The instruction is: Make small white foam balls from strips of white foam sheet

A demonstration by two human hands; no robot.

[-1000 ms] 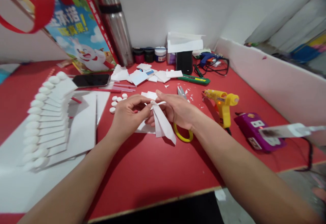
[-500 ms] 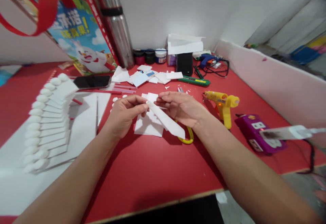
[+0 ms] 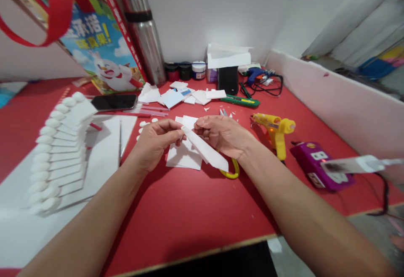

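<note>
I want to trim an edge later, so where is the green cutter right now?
In the head view, the green cutter lies right of centre, behind the yellow glue gun.

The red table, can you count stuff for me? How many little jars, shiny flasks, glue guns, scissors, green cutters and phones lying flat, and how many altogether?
Little jars: 3
Shiny flask: 1
Yellow glue gun: 1
Scissors: 1
Green cutter: 1
Phone lying flat: 1
Total: 8

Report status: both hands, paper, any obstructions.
Left hand pinching white paper strip. Right hand close by, grip unclear. Yellow-handled scissors partly hidden behind strip.
</note>
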